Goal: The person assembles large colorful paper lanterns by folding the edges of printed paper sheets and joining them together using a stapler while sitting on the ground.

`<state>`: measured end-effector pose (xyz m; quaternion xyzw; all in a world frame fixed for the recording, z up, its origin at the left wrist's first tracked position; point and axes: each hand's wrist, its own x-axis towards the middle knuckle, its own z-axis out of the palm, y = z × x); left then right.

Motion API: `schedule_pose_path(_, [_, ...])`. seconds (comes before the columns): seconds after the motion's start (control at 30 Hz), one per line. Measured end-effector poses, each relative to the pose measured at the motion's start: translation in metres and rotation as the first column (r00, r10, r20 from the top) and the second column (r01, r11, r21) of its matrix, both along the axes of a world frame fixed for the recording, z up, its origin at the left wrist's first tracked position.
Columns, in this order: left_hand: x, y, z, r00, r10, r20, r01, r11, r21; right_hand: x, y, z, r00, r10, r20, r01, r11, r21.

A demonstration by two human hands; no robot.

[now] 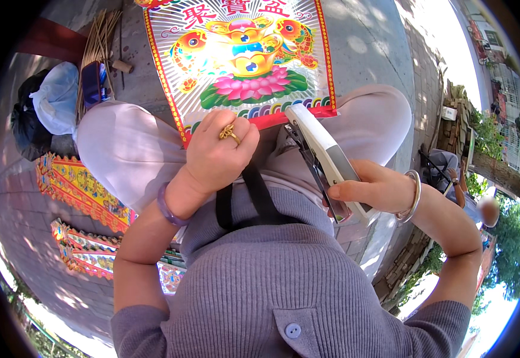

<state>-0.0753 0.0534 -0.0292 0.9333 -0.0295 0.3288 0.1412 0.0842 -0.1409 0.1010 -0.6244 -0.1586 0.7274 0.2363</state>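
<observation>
A large, shiny printed sheet (254, 89) lies in front of me, its near edge reaching over my lap. It shows fish, gold ingots and a pink lotus inside a red and yellow border. My left hand (224, 146), with a gold ring and a purple bangle, is closed at the sheet's near edge; its fingertips are curled under and hidden. In my right hand (367, 188) is a white and grey stapler (321, 140), gripped at its rear. The stapler's jaws are apart, and its front end reaches the red strip along the sheet's near edge.
Bundled thin sticks (99, 36) and a phone (91, 83) lie at the far left, beside a pale plastic bag (57, 98) and a black bag (27, 119). Colourful decorated paper pieces (87, 191) lie on the paving at left. Another person (469, 200) sits at right.
</observation>
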Motion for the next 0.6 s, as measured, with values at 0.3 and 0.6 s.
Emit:
schedule_pose_path(0.3, [0.0,-0.002,0.003,1.0,0.013,-0.005,-0.013,1.0,-0.005,-0.022,0.035,0.006,0.999,-0.042,0.004,0.042,0.986,-0.161])
schedule_pose_path(0.6, [0.002,-0.002,0.002,1.0,0.002,0.009,-0.002,1.0,-0.007,-0.025,0.044,0.003,0.991,-0.132,0.016,0.132,0.969,-0.21])
